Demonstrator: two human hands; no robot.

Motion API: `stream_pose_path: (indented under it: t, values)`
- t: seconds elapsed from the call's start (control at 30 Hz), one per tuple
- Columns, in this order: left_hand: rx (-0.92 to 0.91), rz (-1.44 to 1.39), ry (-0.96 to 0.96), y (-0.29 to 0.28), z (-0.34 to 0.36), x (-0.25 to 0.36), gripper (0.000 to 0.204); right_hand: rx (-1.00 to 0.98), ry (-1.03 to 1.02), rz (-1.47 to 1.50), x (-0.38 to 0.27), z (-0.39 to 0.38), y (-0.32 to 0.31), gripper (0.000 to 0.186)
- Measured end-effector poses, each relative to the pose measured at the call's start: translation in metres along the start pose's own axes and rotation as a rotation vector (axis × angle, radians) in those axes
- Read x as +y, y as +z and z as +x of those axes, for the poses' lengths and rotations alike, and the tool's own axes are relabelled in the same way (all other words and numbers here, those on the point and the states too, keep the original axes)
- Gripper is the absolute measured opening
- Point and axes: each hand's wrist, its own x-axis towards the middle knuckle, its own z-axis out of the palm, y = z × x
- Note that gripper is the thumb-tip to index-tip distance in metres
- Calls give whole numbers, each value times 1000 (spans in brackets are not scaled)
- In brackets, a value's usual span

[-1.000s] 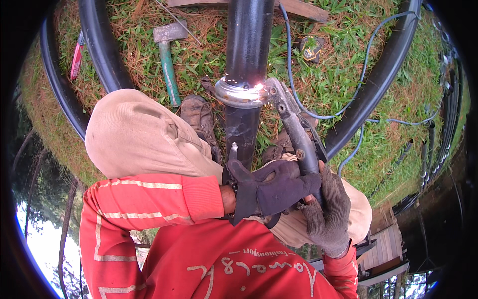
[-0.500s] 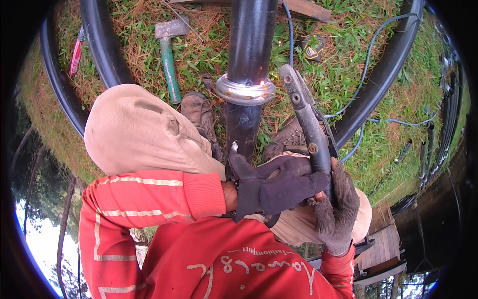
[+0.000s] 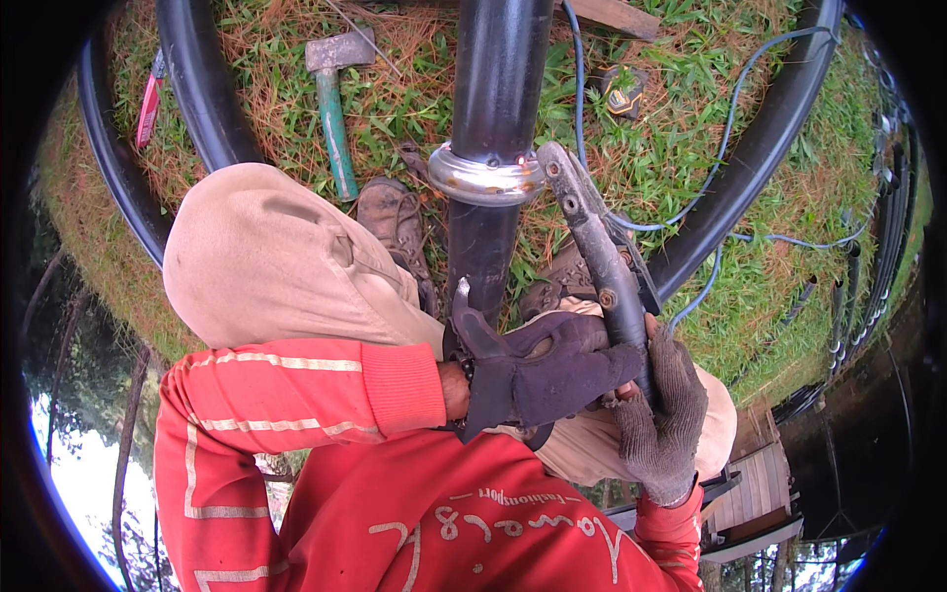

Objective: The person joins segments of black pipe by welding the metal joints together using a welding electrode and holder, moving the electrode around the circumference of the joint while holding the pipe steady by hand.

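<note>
Needle-strewn grass (image 3: 681, 59) flanks the black pipe (image 3: 500, 79). The left hand (image 3: 543, 373) reaches across, the right hand (image 3: 671, 419) angles forward — both curled firmly around the welding holder (image 3: 595, 247).

Grass (image 3: 671, 148), pipes (image 3: 498, 79) and hammer (image 3: 335, 133) mark an outdoor worksite.

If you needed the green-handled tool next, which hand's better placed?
Probably the left hand: it's nearer the green-handled tool, which lies leftward. The right hand is farther. Both are at the electrode holder.
</note>
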Motion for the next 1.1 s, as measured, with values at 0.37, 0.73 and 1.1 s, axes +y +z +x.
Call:
stream_pose_path:
  t: [0.37,0.73,1.1]
  values:
    - [-73,-35,205,-7,9,-26,44,20,-12,-7,-1,2,2,61]
    - [-59,-90,241,-9,6,-33,35,-1,1,15,-3,3,1,61]
    - [-26,198,87,5,4,6,39,44,1,67,-4,1,0,61]
